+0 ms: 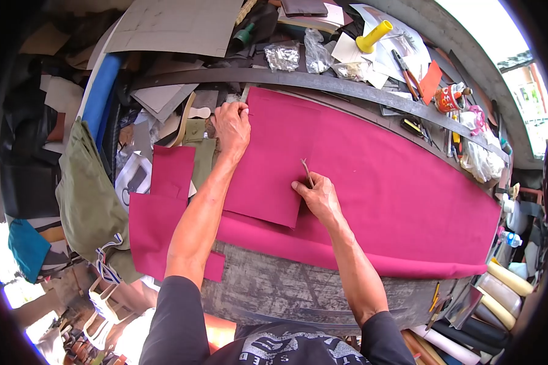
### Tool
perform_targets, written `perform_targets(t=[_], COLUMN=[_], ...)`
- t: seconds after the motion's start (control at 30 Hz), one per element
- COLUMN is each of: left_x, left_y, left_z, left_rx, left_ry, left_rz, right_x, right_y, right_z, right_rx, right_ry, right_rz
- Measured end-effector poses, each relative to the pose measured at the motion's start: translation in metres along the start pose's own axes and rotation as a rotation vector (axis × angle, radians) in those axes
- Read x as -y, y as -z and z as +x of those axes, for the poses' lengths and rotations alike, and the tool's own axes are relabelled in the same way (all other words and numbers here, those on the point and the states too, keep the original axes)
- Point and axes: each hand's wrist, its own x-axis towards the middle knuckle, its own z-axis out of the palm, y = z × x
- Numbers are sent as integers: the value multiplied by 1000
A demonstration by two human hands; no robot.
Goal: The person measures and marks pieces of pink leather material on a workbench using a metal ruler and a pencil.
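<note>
A large sheet of magenta fabric [402, 188] is spread over the workbench, with a rolled fold along its near edge. On its left part lies a separate rectangular piece of the same fabric [265, 176]. My left hand [231, 129] is at that piece's far left edge, its fingers closed on the edge near the corner. Over the piece's right side, my right hand [318, 198] grips a thin brownish tool [307, 172] with a forked tip pointing away from me. The tool's lower part is hidden in the fingers. More magenta pieces [155, 228] lie left of my left forearm.
A long metal strip [323, 81] runs across the far side of the bench. Beyond it are a yellow tube [374, 36], pliers [406, 73], a red can [449, 98] and plastic bags [318, 52]. Olive cloth [91, 194] hangs at left; material rolls [499, 304] stand at lower right.
</note>
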Motion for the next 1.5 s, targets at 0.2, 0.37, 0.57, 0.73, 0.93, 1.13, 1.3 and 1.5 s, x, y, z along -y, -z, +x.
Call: perform_targets(t=[0.2,0.37,0.57,0.73,0.93,1.13,1.3,1.5], left_x=[4,6,4,0,-4,-5,24,6], left_y=[-10,-14,-15,-12,-16,-3,11,90], left_z=[16,16,18,15,16,17,40,3], left_rx=[-46,-47,-63,-80,-82,85,329,513], left_ry=[-101,-49,-43,-118,-447,-453,-537,-643], left_rz=[45,-69,-110,-45,169,107,-59,115], right_x=[13,12,7,13,12,13,5,12], right_y=[-5,-6,-11,-12,-9,-8,-15,-10], right_z=[-4,-1,0,-2,-1,0,1,-1], right_rx=[-106,-117,-156,-159,-149,-148,-175,-133], right_ry=[-23,-63,-27,-50,-62,-95,-56,-47], right_rz=[99,70,39,49,-34,-5,50,-65])
